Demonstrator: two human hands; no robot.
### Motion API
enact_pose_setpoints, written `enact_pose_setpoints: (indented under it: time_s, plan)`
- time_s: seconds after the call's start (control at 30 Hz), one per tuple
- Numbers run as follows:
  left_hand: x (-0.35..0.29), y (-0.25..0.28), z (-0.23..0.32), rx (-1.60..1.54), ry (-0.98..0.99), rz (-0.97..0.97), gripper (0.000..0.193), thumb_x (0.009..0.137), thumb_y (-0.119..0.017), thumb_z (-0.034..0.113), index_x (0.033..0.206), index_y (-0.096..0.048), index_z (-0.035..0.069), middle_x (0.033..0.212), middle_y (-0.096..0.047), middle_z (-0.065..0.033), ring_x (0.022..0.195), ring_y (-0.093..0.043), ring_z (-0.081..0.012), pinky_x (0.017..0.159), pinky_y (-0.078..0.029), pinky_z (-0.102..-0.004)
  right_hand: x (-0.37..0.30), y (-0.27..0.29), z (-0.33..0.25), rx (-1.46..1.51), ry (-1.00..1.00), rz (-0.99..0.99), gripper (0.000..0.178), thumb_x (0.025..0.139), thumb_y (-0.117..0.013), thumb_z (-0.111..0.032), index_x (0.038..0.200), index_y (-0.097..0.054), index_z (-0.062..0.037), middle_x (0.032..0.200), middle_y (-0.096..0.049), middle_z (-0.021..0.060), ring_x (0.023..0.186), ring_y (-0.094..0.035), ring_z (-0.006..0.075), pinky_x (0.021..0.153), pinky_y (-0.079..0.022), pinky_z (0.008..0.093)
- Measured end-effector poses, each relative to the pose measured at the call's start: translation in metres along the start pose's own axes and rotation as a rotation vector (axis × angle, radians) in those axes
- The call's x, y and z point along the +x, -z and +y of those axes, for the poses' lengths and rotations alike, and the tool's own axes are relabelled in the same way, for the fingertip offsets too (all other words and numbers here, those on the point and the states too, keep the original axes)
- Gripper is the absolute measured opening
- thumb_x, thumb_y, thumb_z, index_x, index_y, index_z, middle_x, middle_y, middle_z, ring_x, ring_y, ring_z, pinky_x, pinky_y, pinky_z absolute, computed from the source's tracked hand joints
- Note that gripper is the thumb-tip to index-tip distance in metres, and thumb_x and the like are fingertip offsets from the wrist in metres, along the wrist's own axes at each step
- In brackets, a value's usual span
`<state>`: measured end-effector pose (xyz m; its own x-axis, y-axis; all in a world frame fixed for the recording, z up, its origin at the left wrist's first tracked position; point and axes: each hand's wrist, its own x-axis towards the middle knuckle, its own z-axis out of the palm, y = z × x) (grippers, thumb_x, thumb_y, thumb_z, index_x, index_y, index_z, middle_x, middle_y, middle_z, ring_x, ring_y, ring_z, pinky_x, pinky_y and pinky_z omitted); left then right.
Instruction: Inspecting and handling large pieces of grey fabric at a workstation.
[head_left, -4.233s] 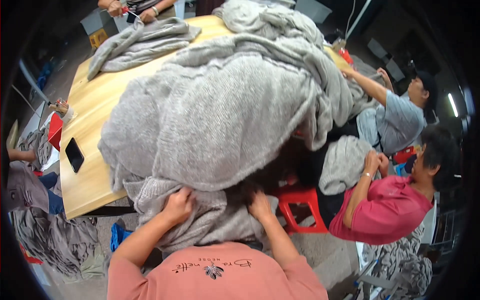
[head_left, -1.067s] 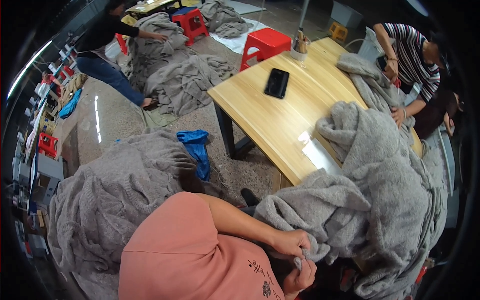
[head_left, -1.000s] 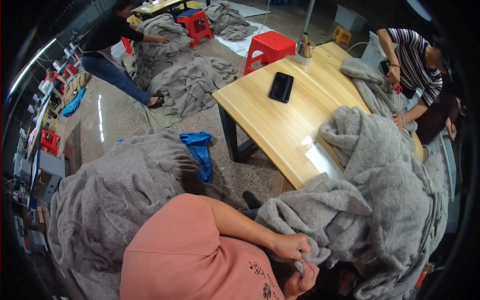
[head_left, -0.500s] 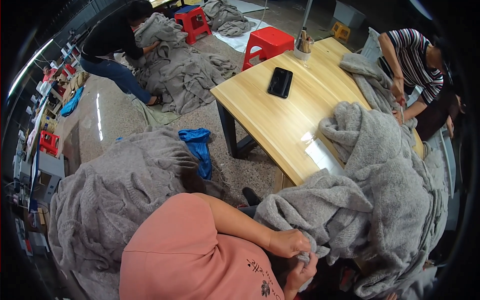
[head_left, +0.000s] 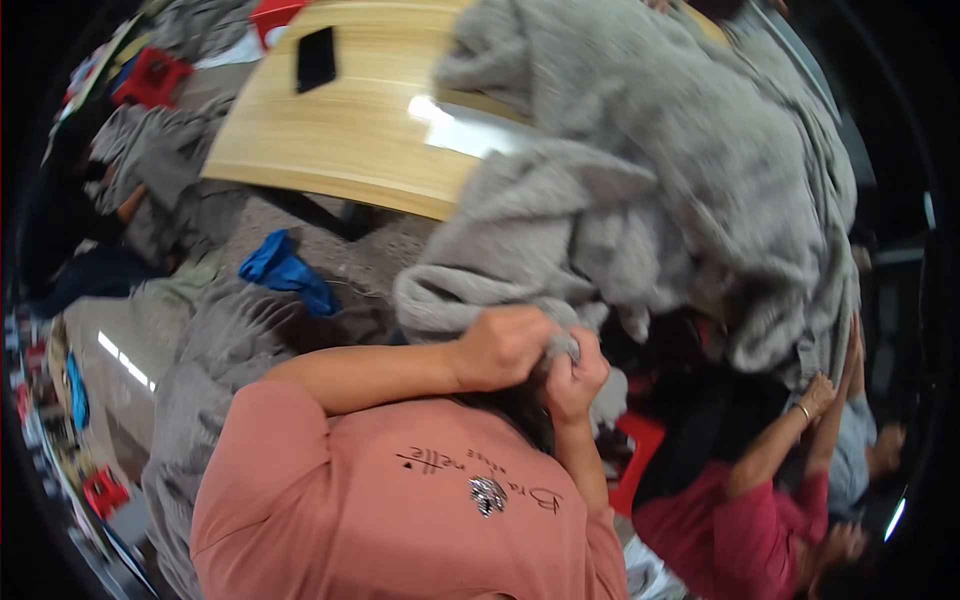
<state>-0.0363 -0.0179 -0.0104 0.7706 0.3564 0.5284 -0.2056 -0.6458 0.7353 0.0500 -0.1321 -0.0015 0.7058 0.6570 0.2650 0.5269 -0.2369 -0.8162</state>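
Observation:
Both of my hands are closed on an edge of grey fuzzy knit fabric (head_left: 500, 240), close in front of my chest. My left hand (head_left: 505, 348) grips it in a fist, its back facing up. Right beside it, my right hand (head_left: 578, 378) pinches the same edge, and a small bunched bit shows between the two. From there the fabric runs up onto the wooden table (head_left: 350, 130), joining a large heap of grey knit (head_left: 690, 160). My fingertips are partly hidden, and motion blurs the picture a little.
A black phone (head_left: 316, 60) lies on the table. Blue cloth (head_left: 290, 272) and a grey knit pile (head_left: 235, 330) are at my left. A person in a dark pink top (head_left: 740, 520) holds the heap's right edge; another in dark clothes (head_left: 65, 225) bends over cloth at far left.
My view has swung right and down, so the table appears farther left and the person in dark pink shows. My two hands still hold the fabric edge close together.

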Motion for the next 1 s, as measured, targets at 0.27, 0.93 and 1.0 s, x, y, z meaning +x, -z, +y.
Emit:
enact_pose_setpoints:
  time_s: [0.27,0.93,1.0]
  plan:
    - [0.022,0.018,0.008,-0.039,0.108,-0.073,0.013,0.066,-0.058,-0.003,0.079,-0.059,0.001,0.067,-0.056,-0.0097,0.057,-0.055,-0.021,0.05,-0.042,-0.0296,-0.001,0.041,0.01,0.409,-0.349,0.102,0.018,0.076,-0.045,0.003,0.091,-0.056,0.0037,0.077,-0.058,0.0011,0.069,-0.05,0.006,0.066,-0.041,0.0196]
    - [0.023,0.025,0.011,-0.527,0.727,-0.329,0.005,0.071,-0.06,0.001,0.076,-0.062,0.0,0.057,-0.052,0.0034,0.051,-0.042,-0.0016,0.044,-0.033,-0.0193,0.002,0.024,0.004,0.558,-0.285,-0.285,0.004,0.076,-0.055,0.002,0.08,-0.056,0.0026,0.07,-0.053,0.0007,0.06,-0.044,0.0042,0.05,-0.037,0.0215]
    - [0.022,0.022,0.014,-0.547,0.75,-0.357,0.002,0.072,-0.06,0.001,0.073,-0.06,0.0,0.057,-0.052,0.003,0.052,-0.043,-0.002,0.044,-0.033,-0.0194,0.002,0.023,0.003,0.49,-0.149,-0.27,0.005,0.075,-0.055,0.002,0.08,-0.055,0.0028,0.07,-0.052,0.0019,0.06,-0.046,0.0059,0.05,-0.038,0.0236]
